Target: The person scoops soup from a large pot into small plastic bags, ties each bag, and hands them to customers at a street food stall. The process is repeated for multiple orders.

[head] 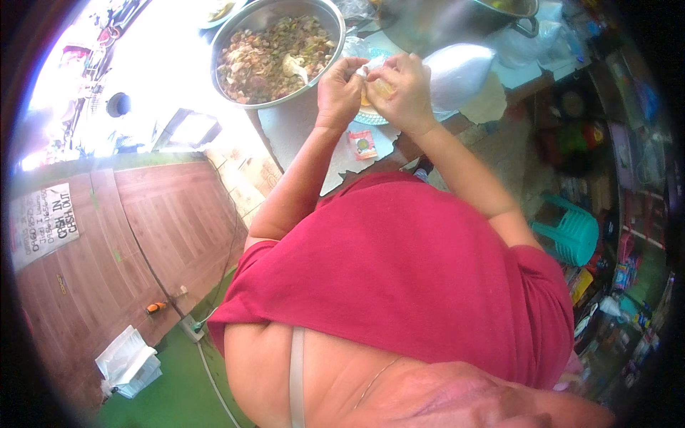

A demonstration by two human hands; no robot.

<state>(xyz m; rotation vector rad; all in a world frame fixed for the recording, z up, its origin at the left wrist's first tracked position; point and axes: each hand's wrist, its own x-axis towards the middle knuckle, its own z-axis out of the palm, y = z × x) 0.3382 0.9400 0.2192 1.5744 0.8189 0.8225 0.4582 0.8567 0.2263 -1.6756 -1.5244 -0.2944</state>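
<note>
Both my hands meet over a pale blue patterned plate (369, 117) at the table's near side. My left hand (340, 91) pinches the top of a small clear plastic bag with something yellow inside. Fingers of my right hand (404, 91) close on the same small bag (383, 88), covering part of it. Left of my hands stands a large metal bowl (278, 102) of chopped, mixed food (267, 53), with a pale ladle or spoon (295, 68) lying in it. Below the plate a small red and white packet (363, 145) rests on the table covering.
A big metal pot (455, 24) stands beyond my hands, beside a shiny silvery rounded thing (460, 72). Clear plastic bags (527, 51) lie at the upper right. A teal plastic basket or stool (575, 235) is lower right. Wooden panels (176, 214) stand at my left.
</note>
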